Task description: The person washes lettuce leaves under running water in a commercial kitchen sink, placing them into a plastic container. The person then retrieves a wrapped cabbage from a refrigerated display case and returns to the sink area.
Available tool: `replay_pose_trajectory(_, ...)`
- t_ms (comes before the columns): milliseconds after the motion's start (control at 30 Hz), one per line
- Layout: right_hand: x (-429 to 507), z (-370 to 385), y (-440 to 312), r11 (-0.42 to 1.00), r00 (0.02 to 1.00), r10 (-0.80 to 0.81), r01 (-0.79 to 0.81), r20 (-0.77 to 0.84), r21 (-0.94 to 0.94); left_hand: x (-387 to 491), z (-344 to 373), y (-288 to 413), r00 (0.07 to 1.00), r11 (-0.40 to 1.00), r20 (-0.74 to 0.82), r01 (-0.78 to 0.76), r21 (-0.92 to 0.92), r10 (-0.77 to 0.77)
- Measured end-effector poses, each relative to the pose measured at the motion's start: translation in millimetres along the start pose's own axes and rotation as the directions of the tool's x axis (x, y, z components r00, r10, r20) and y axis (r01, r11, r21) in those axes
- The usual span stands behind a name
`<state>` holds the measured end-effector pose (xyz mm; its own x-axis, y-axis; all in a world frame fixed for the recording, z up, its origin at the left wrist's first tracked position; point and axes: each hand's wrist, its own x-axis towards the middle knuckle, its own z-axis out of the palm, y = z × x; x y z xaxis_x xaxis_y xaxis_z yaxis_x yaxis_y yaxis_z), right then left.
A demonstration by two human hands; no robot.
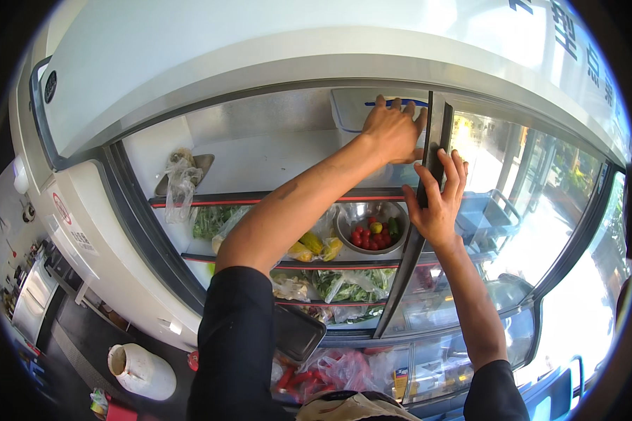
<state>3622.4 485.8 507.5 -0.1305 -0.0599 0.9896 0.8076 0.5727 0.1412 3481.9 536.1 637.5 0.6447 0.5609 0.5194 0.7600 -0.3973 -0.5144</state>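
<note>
My left hand (pixel 394 130) reaches into the upper shelf of a glass-front display refrigerator, fingers spread in front of a clear plastic container (pixel 347 108). A blue strip (pixel 413 102) shows on the container behind the fingertips. Whether these fingers touch it, I cannot tell. My right hand (pixel 440 202) rests with parted fingers against the dark frame (pixel 433 152) of the sliding glass door, thumb on its left side. On the shelf below stands a steel bowl (pixel 342 231) of small tomatoes and a green vegetable. Yellow produce (pixel 310 243) in plastic lies beside it.
A bagged item (pixel 181 176) sits on a metal tray (pixel 205 166) at the upper shelf's left. Bagged greens (pixel 347 284) fill a lower shelf. Beneath, a dark tray (pixel 297 331) sits near bagged red produce (pixel 300 381). A white plastic drum (pixel 146 371) stands on the floor, left.
</note>
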Motion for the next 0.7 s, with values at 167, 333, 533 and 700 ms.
replay_pose_trajectory(167,-7,9,-1,0.999,0.999,0.027,-0.026,0.037,-0.044,-28,-3,-26,0.988,0.979,0.139,0.088,-0.183,-0.062)
replay_pose_trajectory(333,-8,8,3,1.0,1.0,0.021,-0.021,0.02,-0.002,-110,-10,-96,0.974,0.957,0.176,0.179,-0.226,-0.141)
replay_pose_trajectory(533,-1,9,3,0.999,0.998,0.031,-0.03,-0.055,0.016,-197,-22,-174,0.987,0.95,-0.004,0.151,-0.275,-0.158)
replay_pose_trajectory(700,19,-4,-48,0.974,0.988,-0.084,0.108,-0.127,0.2,-210,-31,-195,0.99,0.933,-0.085,0.079,-0.35,-0.115)
